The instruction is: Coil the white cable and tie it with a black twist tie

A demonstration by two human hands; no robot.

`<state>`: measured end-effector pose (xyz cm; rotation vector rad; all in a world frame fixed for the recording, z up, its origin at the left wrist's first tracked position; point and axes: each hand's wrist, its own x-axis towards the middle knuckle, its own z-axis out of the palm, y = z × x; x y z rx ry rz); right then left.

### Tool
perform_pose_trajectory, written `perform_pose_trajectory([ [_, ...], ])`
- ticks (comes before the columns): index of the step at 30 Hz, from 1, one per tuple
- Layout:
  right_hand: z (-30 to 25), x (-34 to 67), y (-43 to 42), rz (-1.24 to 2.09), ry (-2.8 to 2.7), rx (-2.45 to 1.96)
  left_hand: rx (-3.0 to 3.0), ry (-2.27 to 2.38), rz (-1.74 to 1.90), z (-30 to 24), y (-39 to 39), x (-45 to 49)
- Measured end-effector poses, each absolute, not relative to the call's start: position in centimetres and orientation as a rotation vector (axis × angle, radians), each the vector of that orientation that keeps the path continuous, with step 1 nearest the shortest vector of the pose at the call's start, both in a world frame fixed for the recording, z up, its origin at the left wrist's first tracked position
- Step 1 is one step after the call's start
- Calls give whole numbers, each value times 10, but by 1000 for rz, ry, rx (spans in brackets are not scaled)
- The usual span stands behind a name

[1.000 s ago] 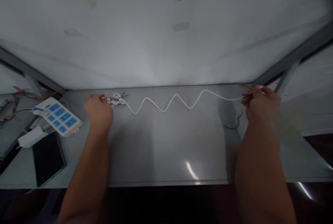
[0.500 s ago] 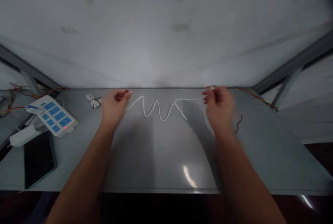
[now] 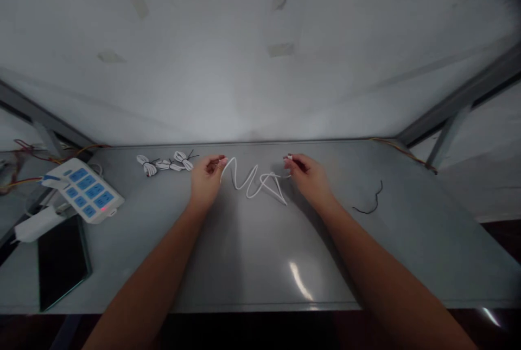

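A thin white cable (image 3: 254, 190) lies in loose zigzags on the grey table (image 3: 260, 263) between my hands. My left hand (image 3: 207, 179) pinches one part of it at the left, thumb against fingers. At the right, my right hand (image 3: 309, 179) has its fingers closed on the other end, where a small white tip shows. Just left of my left hand sit several bundled white cables (image 3: 169, 165), tied with dark ties. A loose black twist tie (image 3: 372, 203) rests on the table to the right of my right hand.
On the left are a white power strip (image 3: 89, 190) with blue sockets, a white adapter (image 3: 38, 224) and a dark tablet (image 3: 63, 263). A pale wall (image 3: 228, 57) rises behind the table. Coloured wires (image 3: 401, 149) run along the back right edge.
Both hands have come closer together, the right one moving left and the left one right. The cable between them is bunched more tightly. More of the bundled cables and the black tie show.
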<state>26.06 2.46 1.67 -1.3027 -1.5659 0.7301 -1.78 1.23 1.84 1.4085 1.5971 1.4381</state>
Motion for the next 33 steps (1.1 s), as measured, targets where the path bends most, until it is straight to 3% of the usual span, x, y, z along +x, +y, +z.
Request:
perform_pose_trajectory([
  [5,26,251,13,981,-1475,-1211,1532,1409,1337,22,-2,-1],
  [12,39,239,-7,666,-1835,-1056,1902,1266,1348,32,-20,10],
  [33,33,233,-9,718,-1814,-1020,1814,1173,1309,37,-23,12],
])
